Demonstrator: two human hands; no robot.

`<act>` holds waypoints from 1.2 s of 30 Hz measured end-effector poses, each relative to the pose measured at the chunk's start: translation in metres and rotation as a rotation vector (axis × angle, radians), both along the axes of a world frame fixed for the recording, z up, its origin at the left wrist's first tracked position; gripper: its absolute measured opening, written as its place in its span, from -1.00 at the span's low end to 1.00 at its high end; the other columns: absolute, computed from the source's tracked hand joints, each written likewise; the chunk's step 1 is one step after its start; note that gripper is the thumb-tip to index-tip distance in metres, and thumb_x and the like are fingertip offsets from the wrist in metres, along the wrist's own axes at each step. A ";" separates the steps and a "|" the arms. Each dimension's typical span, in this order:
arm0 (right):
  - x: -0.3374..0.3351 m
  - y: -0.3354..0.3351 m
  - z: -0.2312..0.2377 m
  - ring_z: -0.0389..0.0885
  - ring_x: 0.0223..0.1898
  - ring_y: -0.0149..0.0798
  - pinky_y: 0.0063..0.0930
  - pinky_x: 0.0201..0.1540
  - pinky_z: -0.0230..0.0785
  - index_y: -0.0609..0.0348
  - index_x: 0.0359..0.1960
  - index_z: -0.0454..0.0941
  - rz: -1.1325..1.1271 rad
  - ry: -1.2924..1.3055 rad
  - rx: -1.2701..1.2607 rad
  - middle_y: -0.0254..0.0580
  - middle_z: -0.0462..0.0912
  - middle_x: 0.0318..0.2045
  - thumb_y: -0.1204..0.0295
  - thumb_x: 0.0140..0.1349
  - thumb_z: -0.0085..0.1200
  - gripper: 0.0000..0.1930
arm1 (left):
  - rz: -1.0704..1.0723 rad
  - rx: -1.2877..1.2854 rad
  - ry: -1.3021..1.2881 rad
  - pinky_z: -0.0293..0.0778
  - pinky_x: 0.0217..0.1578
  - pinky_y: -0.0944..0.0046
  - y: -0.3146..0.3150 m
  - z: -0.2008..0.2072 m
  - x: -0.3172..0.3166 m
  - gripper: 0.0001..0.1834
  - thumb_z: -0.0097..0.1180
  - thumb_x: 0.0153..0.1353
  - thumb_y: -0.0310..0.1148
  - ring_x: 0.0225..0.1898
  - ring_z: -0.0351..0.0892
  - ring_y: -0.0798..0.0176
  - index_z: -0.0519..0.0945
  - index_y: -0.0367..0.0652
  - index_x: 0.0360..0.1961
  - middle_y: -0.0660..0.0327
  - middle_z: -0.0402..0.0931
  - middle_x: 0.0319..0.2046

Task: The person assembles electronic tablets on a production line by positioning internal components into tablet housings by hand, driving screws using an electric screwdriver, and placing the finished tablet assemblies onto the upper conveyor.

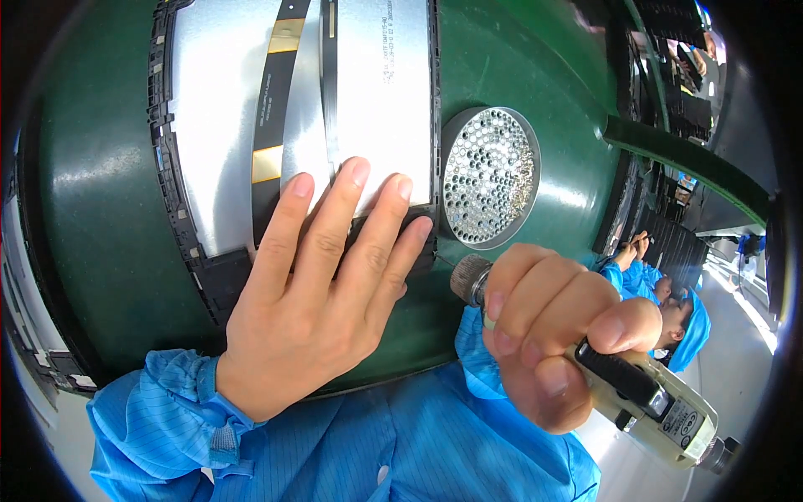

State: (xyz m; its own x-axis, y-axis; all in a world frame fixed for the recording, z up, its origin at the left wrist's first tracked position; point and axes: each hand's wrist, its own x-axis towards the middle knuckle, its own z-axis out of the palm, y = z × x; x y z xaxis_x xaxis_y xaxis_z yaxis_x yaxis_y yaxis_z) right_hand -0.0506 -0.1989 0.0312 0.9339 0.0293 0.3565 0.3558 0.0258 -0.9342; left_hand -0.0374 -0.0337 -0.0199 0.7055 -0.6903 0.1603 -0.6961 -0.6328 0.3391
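Note:
A silver display panel [217, 100] with a black plastic frame lies in front of me. Two dark flex strips [272, 117], one with gold patches, run down its back. My left hand [318, 259] rests flat on the panel's near end, fingers spread, hiding part of its black lower edge. In my right hand [560, 326] is a pale electric screwdriver [669, 418] with a black lever and a knurled metal nose. Its thin bit points at the panel's near right corner; whether it touches cannot be made out. A round metal dish [489, 176] of small screws stands right of the panel.
All this sits on a green work mat [92, 209]. Another framed panel [33, 309] lies at the far left. A green bar [686, 163] crosses at the right. Beyond it, a co-worker in blue [690, 326] sits by dark stacked parts [673, 243].

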 end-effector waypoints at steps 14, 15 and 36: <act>-0.002 0.000 -0.001 0.41 -0.59 -0.33 -0.37 -0.46 0.26 0.13 -0.05 0.32 -0.033 -0.017 -0.004 -0.27 0.40 -0.58 0.52 0.10 0.04 -0.65 | 0.007 0.009 0.000 0.14 0.26 -0.10 0.000 0.000 -0.001 -0.55 0.11 0.10 -0.15 0.28 0.24 -0.08 0.58 -0.06 0.01 0.10 0.35 0.21; -0.002 0.001 -0.001 0.41 -0.59 -0.33 -0.37 -0.46 0.25 0.13 -0.05 0.32 -0.040 -0.017 0.001 -0.27 0.40 -0.58 0.51 0.10 0.04 -0.65 | 0.005 0.007 -0.004 0.14 0.26 -0.10 0.000 -0.001 -0.001 -0.55 0.10 0.10 -0.15 0.28 0.24 -0.08 0.58 -0.06 0.01 0.10 0.35 0.21; -0.002 -0.002 0.002 0.41 -0.57 -0.32 -0.36 -0.43 0.25 0.12 -0.03 0.32 -0.028 0.004 0.000 -0.27 0.40 -0.56 0.51 0.10 0.04 -0.64 | 0.010 0.000 0.017 0.12 0.27 -0.11 -0.001 0.001 0.000 -0.55 0.08 0.12 -0.12 0.28 0.24 -0.08 0.57 -0.04 0.02 0.10 0.37 0.19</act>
State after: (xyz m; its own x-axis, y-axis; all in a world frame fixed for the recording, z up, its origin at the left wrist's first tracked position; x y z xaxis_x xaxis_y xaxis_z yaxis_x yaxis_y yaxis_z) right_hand -0.0524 -0.2008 0.0332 0.9358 0.0027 0.3525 0.3524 0.0158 -0.9357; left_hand -0.0378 -0.0348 -0.0193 0.7148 -0.6833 0.1486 -0.6842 -0.6395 0.3506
